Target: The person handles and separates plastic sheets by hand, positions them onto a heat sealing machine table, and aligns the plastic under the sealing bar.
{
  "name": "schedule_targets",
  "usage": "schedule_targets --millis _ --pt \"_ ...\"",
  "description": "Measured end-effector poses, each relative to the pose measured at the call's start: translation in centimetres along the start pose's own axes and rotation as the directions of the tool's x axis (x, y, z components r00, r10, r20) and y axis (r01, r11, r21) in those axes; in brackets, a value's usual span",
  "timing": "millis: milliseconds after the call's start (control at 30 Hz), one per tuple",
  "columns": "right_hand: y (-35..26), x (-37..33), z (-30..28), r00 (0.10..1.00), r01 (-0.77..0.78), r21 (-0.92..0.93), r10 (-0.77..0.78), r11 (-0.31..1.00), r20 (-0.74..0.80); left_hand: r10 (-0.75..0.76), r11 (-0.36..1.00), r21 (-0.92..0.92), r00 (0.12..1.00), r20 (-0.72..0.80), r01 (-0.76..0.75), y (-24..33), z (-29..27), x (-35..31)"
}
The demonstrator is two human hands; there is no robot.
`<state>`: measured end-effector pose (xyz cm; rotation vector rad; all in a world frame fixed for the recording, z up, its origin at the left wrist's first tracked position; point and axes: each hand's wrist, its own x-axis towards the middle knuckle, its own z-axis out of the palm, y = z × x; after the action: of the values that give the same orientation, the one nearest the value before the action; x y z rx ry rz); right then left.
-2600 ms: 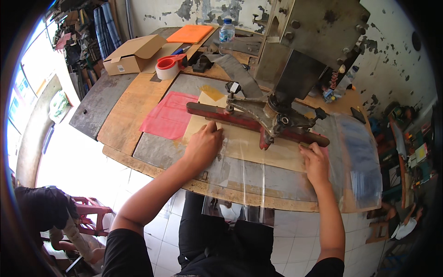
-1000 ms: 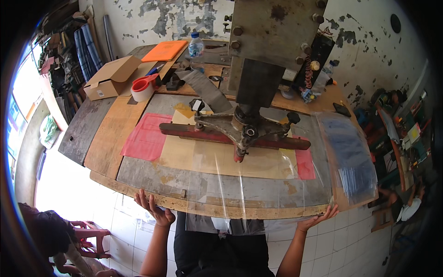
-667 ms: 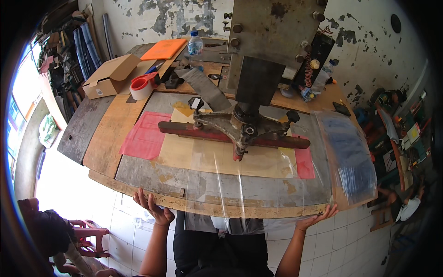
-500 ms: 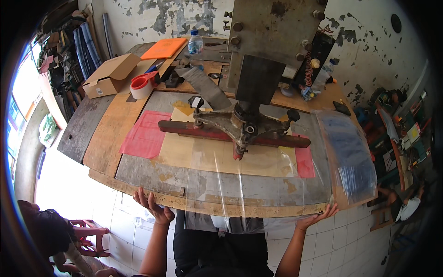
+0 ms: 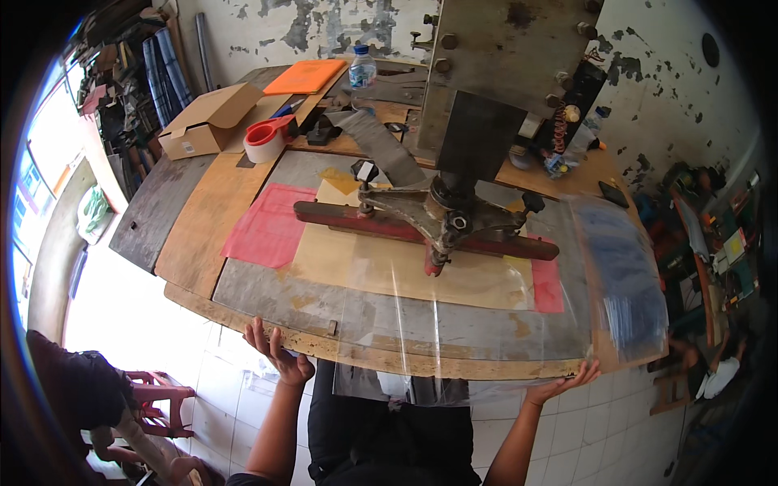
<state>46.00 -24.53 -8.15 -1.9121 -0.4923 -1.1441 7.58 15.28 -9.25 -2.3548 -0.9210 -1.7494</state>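
Observation:
My left hand (image 5: 279,354) is open at the table's wooden front edge (image 5: 231,324), its fingers spread upward and no object in them. Farther right, my right hand (image 5: 565,384) is also open, fingers stretched out against the same edge. Between my hands a clear plastic sheet (image 5: 474,344) lies over the grey plate and hangs past the front edge. Above it stands a press head with a long red bar (image 5: 506,245). Beneath the bar are a tan sheet (image 5: 356,274) and a pink sheet (image 5: 263,227), partly hidden by the bar and the plastic.
At the right lies a stack of clear bluish plastic sheets (image 5: 624,279). A cardboard box (image 5: 203,121), a red tape dispenser (image 5: 267,139), an orange folder (image 5: 304,77) and a water bottle (image 5: 362,69) stand at the back left. Someone sits beside a red stool (image 5: 160,397) at lower left.
The whole view has shifted a little, so the table and press appear farther right. My hands stay at the front edge with no clear change in their pose.

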Motion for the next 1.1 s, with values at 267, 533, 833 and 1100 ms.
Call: schedule_targets --millis 267,533,833,1100 --pt "0.2 0.0 0.0 1.000 0.011 0.008 -0.011 1.000 0.008 -0.002 1.000 -0.002 1.000 -0.003 0.002 -0.1 0.0 -0.1" --pt "0.6 -0.1 0.0 0.999 0.039 -0.025 -0.039 0.999 0.004 -0.002 1.000 0.001 1.000 0.003 0.002 0.0 -0.1 0.0" --pt "1.1 -0.1 -0.1 0.999 0.052 -0.031 -0.053 0.998 -0.001 -0.001 1.000 -0.009 1.000 -0.003 0.001 0.1 0.1 0.1" --pt "0.8 0.0 -0.1 0.998 0.055 -0.035 -0.055 0.998 -0.001 0.009 1.000 0.013 1.000 -0.005 -0.009 0.0 0.0 0.1"
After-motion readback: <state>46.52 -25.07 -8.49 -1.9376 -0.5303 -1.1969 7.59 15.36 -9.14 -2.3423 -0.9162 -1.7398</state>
